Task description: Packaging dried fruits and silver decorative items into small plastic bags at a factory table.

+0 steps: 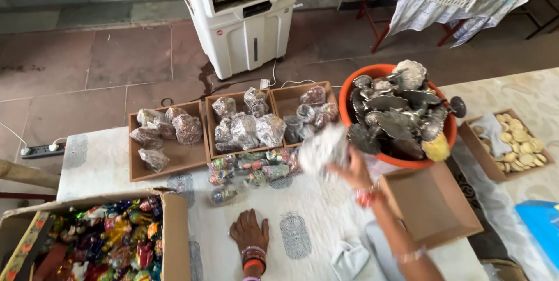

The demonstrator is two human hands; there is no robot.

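My left hand (249,231) rests flat, palm down, on the patterned tablecloth (303,205), fingers slightly apart and holding nothing. Bangles circle its wrist. My right hand (354,171) is raised over the table and grips a clear plastic packet (322,150), blurred by motion, just left of an orange tub (349,92). The tub is heaped with dark metal shell-shaped pieces (399,112). Small colourful wrapped packets (250,170) lie in a row on the cloth ahead of my left hand.
Three cardboard trays (174,156) of clear bagged items line the far edge. An empty cardboard tray (434,205) sits at my right; another (512,141) holds pale round discs. A carton (174,234) of bright wrapped pieces stands at left. A white air cooler (244,19) stands on the floor.
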